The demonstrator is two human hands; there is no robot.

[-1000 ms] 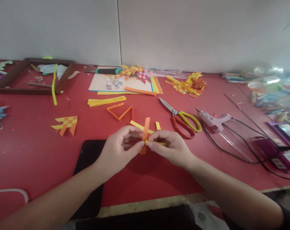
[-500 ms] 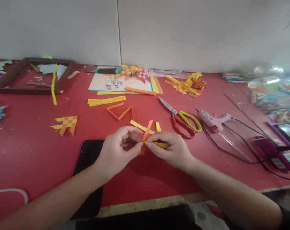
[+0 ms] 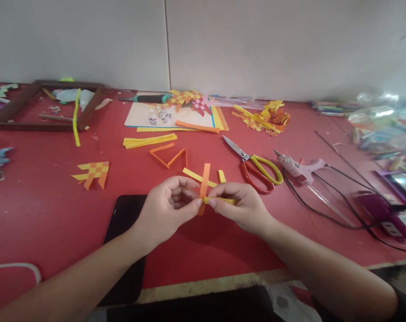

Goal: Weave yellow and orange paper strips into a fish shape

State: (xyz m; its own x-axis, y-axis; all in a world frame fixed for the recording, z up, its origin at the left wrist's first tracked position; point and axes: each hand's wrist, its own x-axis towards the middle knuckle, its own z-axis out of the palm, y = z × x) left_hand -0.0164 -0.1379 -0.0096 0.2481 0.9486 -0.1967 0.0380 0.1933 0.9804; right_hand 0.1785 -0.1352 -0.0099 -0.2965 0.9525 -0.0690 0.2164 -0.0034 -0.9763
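Between my two hands an orange paper strip (image 3: 205,175) stands nearly upright, crossed by a yellow paper strip (image 3: 228,201). My left hand (image 3: 171,201) pinches the orange strip at the crossing with thumb and fingers. The yellow strip is gripped by my right hand (image 3: 238,203), its thumb and forefinger close to the crossing. Fingers hide part of both strips. Just behind the hands lie another yellow strip (image 3: 191,174) and a short yellow piece (image 3: 222,176). A folded orange strip (image 3: 169,163) rests farther back.
Scissors (image 3: 256,170) and a glue gun (image 3: 298,170) with cords lie to the right. A woven paper fish (image 3: 95,172) sits left, above a black phone (image 3: 125,250). Farther back are yellow strips (image 3: 151,141), paper sheets (image 3: 136,117), paper scraps (image 3: 273,118) and a brown frame (image 3: 31,126).
The orange strip has turned more upright, its top tip shifting left. My right fingertips have moved slightly right, showing more of the yellow strip at the crossing.
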